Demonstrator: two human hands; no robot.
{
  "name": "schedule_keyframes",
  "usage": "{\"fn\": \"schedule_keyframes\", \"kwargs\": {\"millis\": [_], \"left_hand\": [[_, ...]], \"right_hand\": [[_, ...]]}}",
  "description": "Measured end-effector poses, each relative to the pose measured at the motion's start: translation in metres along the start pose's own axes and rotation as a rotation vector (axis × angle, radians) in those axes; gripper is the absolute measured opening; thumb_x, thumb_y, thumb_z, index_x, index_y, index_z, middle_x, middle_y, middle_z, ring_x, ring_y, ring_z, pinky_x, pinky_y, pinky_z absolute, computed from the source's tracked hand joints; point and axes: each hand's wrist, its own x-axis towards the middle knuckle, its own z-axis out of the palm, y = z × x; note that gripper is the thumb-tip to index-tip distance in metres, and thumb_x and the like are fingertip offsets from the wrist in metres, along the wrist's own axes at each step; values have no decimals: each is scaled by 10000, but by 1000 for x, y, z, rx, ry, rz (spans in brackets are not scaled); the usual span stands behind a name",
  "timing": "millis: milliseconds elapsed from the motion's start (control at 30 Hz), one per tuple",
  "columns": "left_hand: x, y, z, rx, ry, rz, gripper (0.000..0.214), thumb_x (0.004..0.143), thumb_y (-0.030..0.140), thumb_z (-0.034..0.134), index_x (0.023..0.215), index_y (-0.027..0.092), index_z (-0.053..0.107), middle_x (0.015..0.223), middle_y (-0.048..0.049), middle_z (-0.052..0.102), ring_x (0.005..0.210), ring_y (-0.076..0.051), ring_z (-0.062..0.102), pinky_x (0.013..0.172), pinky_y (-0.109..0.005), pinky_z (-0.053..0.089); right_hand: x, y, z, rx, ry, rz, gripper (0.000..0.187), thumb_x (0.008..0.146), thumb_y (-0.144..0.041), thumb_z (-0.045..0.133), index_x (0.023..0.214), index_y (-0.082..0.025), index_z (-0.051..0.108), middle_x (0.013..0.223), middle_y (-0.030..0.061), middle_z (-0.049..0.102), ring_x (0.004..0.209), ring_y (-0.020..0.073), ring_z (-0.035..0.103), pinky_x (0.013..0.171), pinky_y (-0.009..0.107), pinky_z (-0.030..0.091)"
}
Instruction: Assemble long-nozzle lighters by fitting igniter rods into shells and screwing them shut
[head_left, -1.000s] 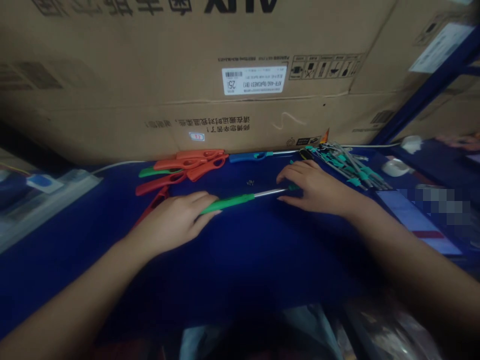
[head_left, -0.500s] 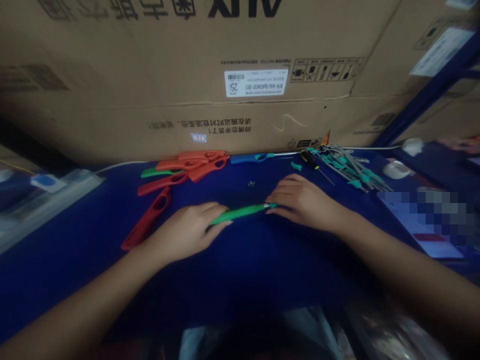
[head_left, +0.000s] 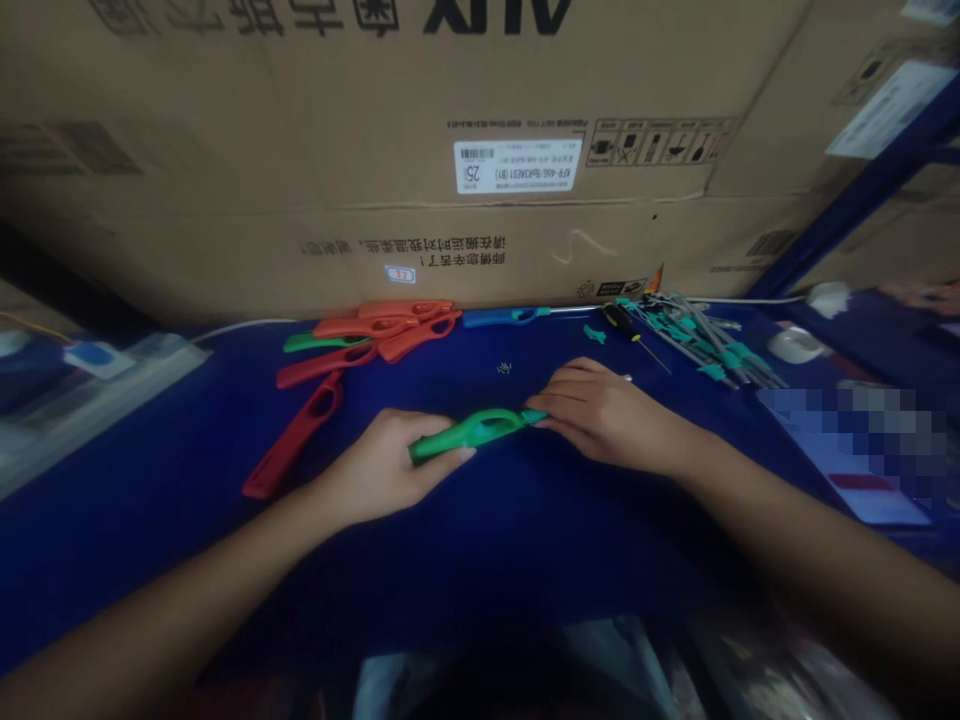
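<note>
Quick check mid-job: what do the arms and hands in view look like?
The left hand and right hand are gloveless, with slim fingers. Both forearms are bare; no sleeve, watch or bracelet shows.

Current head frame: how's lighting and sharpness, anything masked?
Head view: dim, the blue tabletop fading near-black toward the bottom; larger print on the white rectangular paper label readable but upside down; green plastic handle in the left hand slightly soft; blocky pixelation masks detail at right.
</note>
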Motion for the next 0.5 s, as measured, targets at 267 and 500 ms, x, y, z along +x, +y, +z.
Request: {"fn": "schedule_keyframes", "kwargs": {"millis": [267,500], "left_hand": [[2,7,-4,-495,-234,-330,345,882,458,664,810,122,699,567,15,589,433,-65,420,425,-190,328],[-6,6,4,-187,-76,-86,341,900,370,647,653,140,597,565,39,476,529,-77,411,499,-203,330]], "right_hand": [[0,-14,6,-120,101,-64,234,1000,-166,466,1062,-75,672,889,115,720,807,226,609,732,361,480],[1,-19,4,-87,54,-63,250,985,-126,438,987,-78,684,824,106,700,731,212,591,695,349,497]]}}
